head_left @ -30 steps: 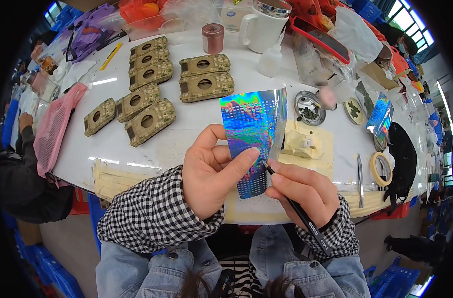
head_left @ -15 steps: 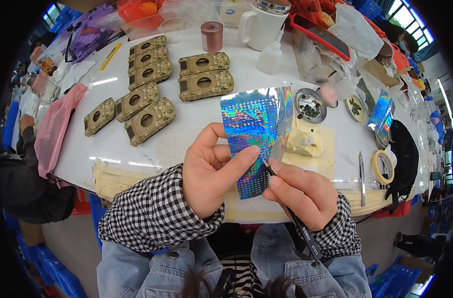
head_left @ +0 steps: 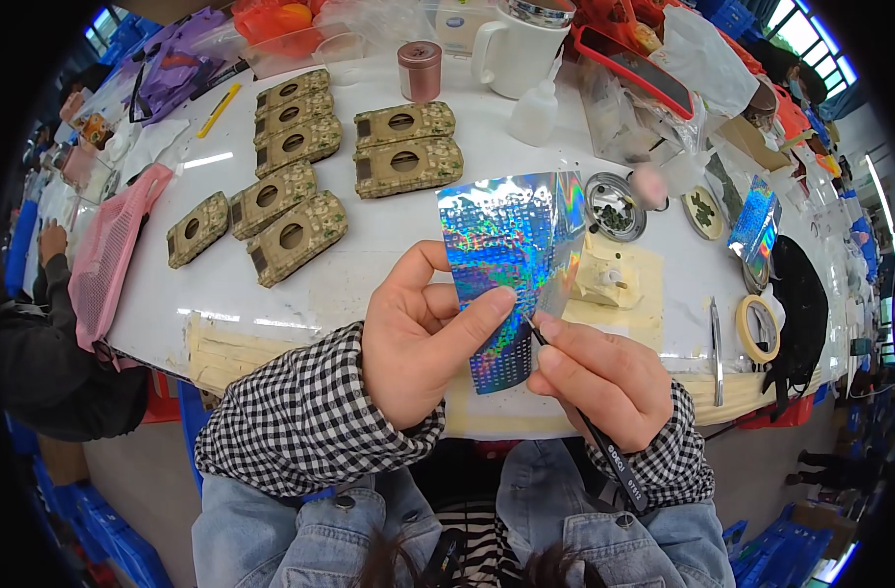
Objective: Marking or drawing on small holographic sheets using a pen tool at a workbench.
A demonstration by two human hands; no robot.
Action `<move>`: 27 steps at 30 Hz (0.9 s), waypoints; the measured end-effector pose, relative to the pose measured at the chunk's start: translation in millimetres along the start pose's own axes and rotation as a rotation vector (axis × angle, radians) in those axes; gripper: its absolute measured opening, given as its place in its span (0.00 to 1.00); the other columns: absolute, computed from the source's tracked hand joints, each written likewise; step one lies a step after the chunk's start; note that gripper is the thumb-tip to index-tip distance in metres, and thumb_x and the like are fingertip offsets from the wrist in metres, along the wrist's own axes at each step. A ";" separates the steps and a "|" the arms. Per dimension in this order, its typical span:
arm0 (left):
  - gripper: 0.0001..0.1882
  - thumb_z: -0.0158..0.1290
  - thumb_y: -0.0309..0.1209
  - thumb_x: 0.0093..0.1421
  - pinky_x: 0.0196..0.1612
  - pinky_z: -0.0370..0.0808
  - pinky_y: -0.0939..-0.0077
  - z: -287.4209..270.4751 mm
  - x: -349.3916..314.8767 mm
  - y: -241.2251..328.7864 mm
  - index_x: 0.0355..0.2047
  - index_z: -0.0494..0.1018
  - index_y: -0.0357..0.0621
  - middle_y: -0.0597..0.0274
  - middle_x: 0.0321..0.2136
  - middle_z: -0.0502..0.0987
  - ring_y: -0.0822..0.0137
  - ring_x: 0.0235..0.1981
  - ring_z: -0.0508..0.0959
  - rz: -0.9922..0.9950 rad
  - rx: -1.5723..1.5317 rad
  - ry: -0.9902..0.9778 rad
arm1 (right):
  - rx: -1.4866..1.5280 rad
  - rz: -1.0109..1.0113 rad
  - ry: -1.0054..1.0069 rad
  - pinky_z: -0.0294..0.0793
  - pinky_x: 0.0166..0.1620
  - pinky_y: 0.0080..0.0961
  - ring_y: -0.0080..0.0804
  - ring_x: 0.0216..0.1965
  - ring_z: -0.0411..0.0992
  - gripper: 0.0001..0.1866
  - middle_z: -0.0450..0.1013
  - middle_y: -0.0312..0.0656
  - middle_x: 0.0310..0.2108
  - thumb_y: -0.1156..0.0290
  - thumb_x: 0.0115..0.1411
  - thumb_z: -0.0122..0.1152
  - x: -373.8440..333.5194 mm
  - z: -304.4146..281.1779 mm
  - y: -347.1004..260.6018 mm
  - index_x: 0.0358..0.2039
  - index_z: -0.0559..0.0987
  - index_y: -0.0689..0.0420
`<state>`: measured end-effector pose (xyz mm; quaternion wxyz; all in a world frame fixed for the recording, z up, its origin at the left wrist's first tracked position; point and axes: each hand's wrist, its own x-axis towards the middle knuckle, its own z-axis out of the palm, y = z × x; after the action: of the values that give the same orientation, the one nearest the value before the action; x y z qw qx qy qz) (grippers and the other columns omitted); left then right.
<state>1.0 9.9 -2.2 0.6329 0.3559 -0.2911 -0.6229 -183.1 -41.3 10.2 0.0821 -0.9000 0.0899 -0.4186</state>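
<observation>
- The person's left hand [head_left: 418,338] was closed on an iridescent sheet [head_left: 497,230], its thumb across the printed face and its other fingers partly hidden behind.
- The right hand [head_left: 604,377] gripped a slim black tool [head_left: 614,461] between thumb and fingers, its handle slanting down toward the checked cuff.
- The sheet was held up above the near side of the white table [head_left: 384,235], between the two hands, covered in rows of small marks.
- The tool's fine tip reached the sheet just right of the left thumb; whether it touched the surface, or held anything, could not be told.
- Right of the sheet, a pale lump [head_left: 599,284] sat on a patch of cream tape, with a round metal dish [head_left: 609,188] of dark green bits beyond it.
- Farther right, metal tweezers [head_left: 717,353] lay just beside a roll of tape [head_left: 743,333]; a second shiny sheet [head_left: 756,225] stood beyond them.
- Eight camouflage vehicle hulls, each with a round opening, rested on the table: two side by side [head_left: 408,170], six farther left [head_left: 297,240].
- Along the far side stood a pink canister [head_left: 420,73], a white mug [head_left: 516,59] and a small squeeze bottle [head_left: 534,116].
</observation>
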 end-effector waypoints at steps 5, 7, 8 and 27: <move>0.15 0.50 0.21 0.63 0.44 0.77 0.77 0.9 2.0 0.2 0.48 0.61 0.35 0.49 0.39 0.79 0.69 0.39 0.80 -0.014 -0.016 0.014 | 0.029 0.066 0.013 0.81 0.35 0.26 0.42 0.36 0.79 0.20 0.75 0.56 0.40 0.78 0.44 0.72 -6.4 -12.5 -2.6 0.39 0.77 0.67; 0.15 0.50 0.21 0.63 0.45 0.76 0.77 1.1 3.6 1.4 0.48 0.61 0.35 0.50 0.39 0.79 0.69 0.40 0.79 -0.020 -0.036 0.039 | 0.010 0.130 0.040 0.81 0.35 0.27 0.41 0.35 0.79 0.20 0.76 0.55 0.39 0.78 0.44 0.72 -15.6 -23.3 -6.3 0.39 0.77 0.65; 0.14 0.50 0.21 0.63 0.45 0.76 0.77 0.4 2.8 1.7 0.48 0.61 0.35 0.50 0.39 0.79 0.69 0.40 0.79 0.007 -0.035 0.044 | -0.010 0.160 0.022 0.81 0.35 0.28 0.41 0.35 0.79 0.20 0.76 0.55 0.39 0.78 0.45 0.72 -22.2 -30.1 -7.7 0.39 0.77 0.65; 0.13 0.49 0.23 0.64 0.48 0.74 0.77 -3.8 7.8 -6.0 0.49 0.64 0.34 0.53 0.43 0.78 0.69 0.43 0.78 0.088 0.024 0.072 | -0.234 0.378 -0.259 0.80 0.43 0.35 0.36 0.34 0.77 0.12 0.77 0.42 0.32 0.74 0.45 0.71 -87.0 -58.2 -12.4 0.31 0.78 0.58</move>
<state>1.0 2.6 -9.9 0.6652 0.3725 -0.2910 -0.5779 -281.7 -13.5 -14.3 0.0650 -0.9166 0.2932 -0.2639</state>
